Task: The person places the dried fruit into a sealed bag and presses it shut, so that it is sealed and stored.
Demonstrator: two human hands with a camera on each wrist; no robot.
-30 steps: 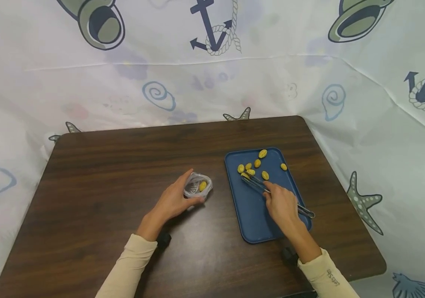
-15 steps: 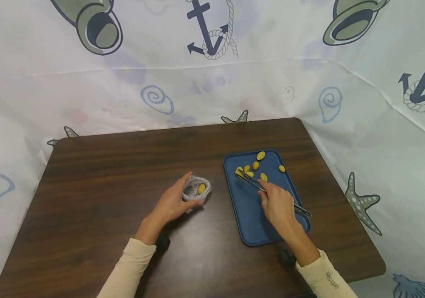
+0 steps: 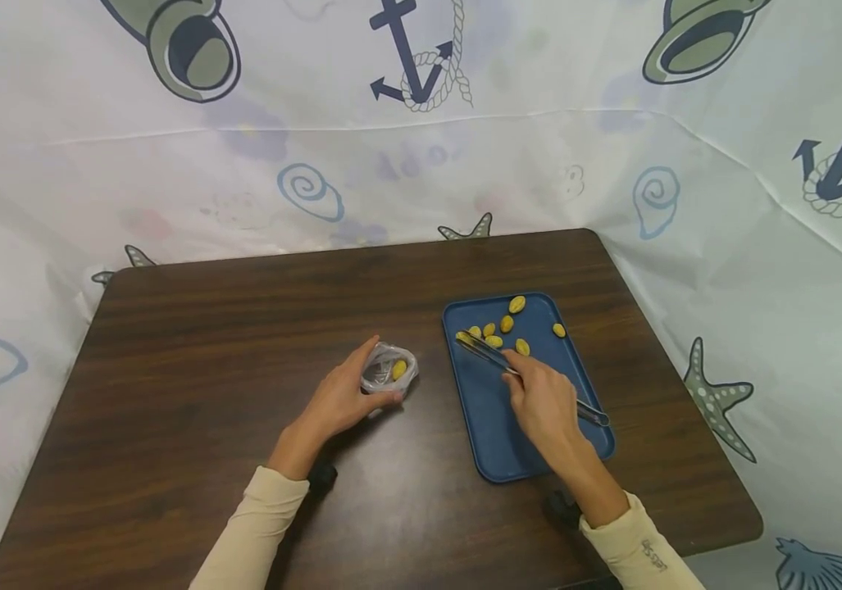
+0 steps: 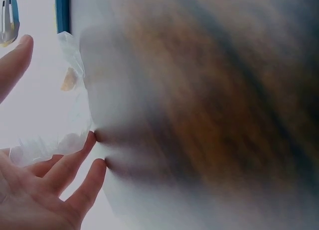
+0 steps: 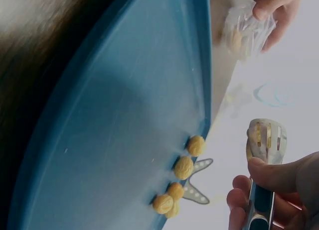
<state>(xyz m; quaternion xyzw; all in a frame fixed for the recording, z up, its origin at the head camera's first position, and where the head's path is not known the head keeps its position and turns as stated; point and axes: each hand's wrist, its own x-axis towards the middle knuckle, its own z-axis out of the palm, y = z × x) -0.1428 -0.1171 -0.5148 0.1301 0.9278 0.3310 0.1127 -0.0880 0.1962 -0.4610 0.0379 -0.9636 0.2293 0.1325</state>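
Note:
My left hand (image 3: 350,393) curves thumb and fingers around a small clear plastic bag (image 3: 370,378), which stands with its mouth spread on the table. Inside the bag shows a yellow wrinkled oval piece (image 3: 399,369), like dried fruit. In my right hand (image 3: 548,406) is a pair of metal tongs (image 3: 490,354), held over the blue tray (image 3: 494,442). Their head has a yellow piece (image 3: 462,337) between its tips; in the right wrist view, yellow shows through the slots of the tongs (image 5: 267,135). Several similar yellow pieces (image 3: 507,324) lie at the tray's far end.
The brown wooden table (image 3: 207,393) carries the tray on the right and the bag near the middle. A white cloth (image 3: 406,180) printed with anchors and shells hangs behind and beside the table.
My right hand has shifted the tongs left toward the tray's left rim, and a yellow piece has moved with their tips. The left hand and bag stay in place.

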